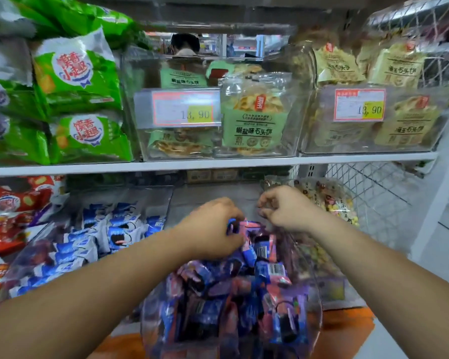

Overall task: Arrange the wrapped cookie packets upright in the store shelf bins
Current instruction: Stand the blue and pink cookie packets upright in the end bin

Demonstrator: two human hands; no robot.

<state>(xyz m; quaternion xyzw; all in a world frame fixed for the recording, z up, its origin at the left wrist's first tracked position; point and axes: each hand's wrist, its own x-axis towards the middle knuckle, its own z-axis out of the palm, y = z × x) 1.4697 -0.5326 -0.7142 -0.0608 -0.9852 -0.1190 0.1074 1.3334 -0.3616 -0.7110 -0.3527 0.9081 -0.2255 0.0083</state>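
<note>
Both hands are down in the clear bin (315, 288) on the lower shelf, working at the back of a heap of cookie packets (226, 294) in pink, purple and blue wrap; most of them lie tumbled at all angles and few stand truly upright, so I'd judge the tidying far from finished; the left hand (210, 226) has its fingers curled round the top packet (248, 226) at the rear of the heap; the right hand (285, 209) sits just beside it and a little higher, fingertips drawn together as if pinching, though I cannot tell whether a wrapper edge lies between them; what worries me is the slick wrap and the crowding; lift one packet out of that pile and its neighbours could slide over and flop flat into the gap; a hard squeeze might crush the cookies inside; the bin's right wall runs close under the right forearm, so a careless swing could shove it against the neighbouring bin (332, 203) of yellow snacks; the blue-and-white packets (114, 234) to the left lie well apart from the hands
</note>
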